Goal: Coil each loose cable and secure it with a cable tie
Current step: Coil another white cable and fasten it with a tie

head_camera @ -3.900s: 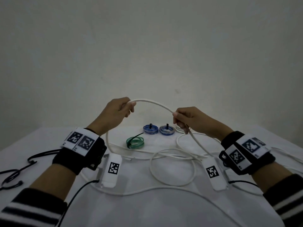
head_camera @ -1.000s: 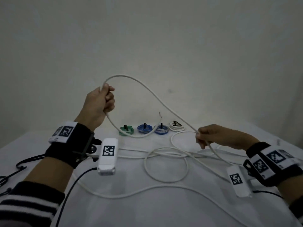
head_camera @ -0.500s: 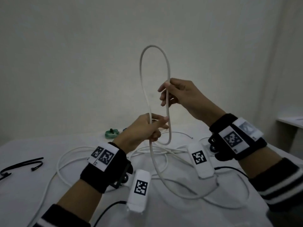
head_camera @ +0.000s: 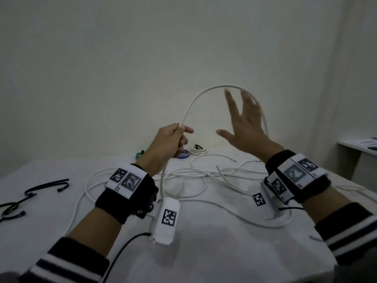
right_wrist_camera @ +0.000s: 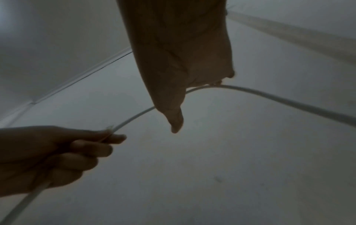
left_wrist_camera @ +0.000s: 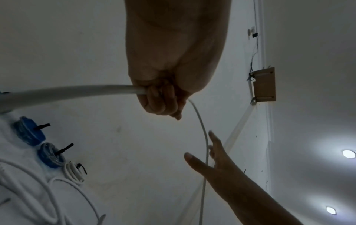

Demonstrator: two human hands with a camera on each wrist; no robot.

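My left hand (head_camera: 172,140) is raised above the table and grips a long white cable (head_camera: 195,101) in its curled fingers. From that fist the cable arcs up and to the right, then drops past my right hand (head_camera: 243,121). The right hand is open with its fingers spread, and the cable runs along the far side of them. In the left wrist view the cable (left_wrist_camera: 67,92) enters the fist and a thin run of it passes the open right hand (left_wrist_camera: 221,164). The rest of the cable lies in loose loops (head_camera: 193,180) on the table. Black cable ties (head_camera: 47,185) lie at the left.
Tied coils stand at the back of the white table (head_camera: 204,252): a green coil (head_camera: 139,154), a blue coil (head_camera: 184,155) and a white coil (head_camera: 197,150). A second surface (head_camera: 359,146) stands at the far right. Black leads run from both wrist cameras.
Half a second ago my right hand pinched the top of a tall narrow loop above the left hand. It has let go and spread its fingers, and the loop has widened to the right.
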